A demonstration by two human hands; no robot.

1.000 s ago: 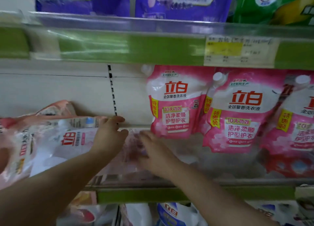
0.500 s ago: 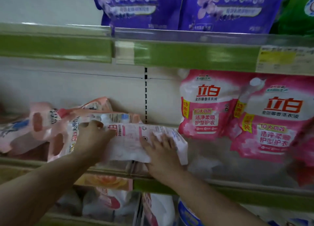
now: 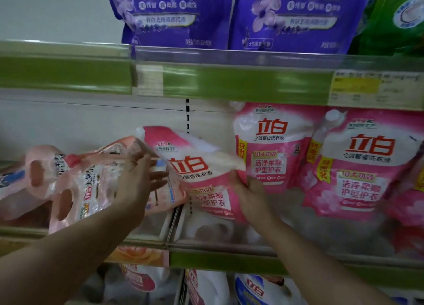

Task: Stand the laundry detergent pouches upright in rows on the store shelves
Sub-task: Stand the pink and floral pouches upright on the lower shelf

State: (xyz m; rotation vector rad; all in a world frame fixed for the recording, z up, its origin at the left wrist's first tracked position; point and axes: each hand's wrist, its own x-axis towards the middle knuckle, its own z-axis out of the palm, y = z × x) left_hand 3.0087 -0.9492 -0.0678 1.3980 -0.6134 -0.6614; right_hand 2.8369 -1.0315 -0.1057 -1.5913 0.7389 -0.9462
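A pink-and-white detergent pouch point(image 3: 199, 171) is tilted over the middle shelf point(image 3: 224, 260), its spout end leaning up and left. My right hand point(image 3: 250, 194) grips its lower right edge. My left hand point(image 3: 137, 183) rests with spread fingers against its left side and top corner. To its right, two matching pink pouches point(image 3: 270, 144) point(image 3: 364, 164) stand upright in a row. Behind my left hand, several peach-pink pouches point(image 3: 75, 180) lie toppled on their sides.
Purple pouches point(image 3: 293, 15) and a green one point(image 3: 399, 17) stand on the upper shelf behind a clear rail. A price tag point(image 3: 371, 88) hangs on that shelf's green strip. More detergent packs point(image 3: 259, 288) fill the shelf below. A clear divider point(image 3: 172, 222) splits the middle shelf.
The pouch lay flat with its back label up under both hands; it has now been turned front-facing and lifted toward upright. The view has shifted left and up.
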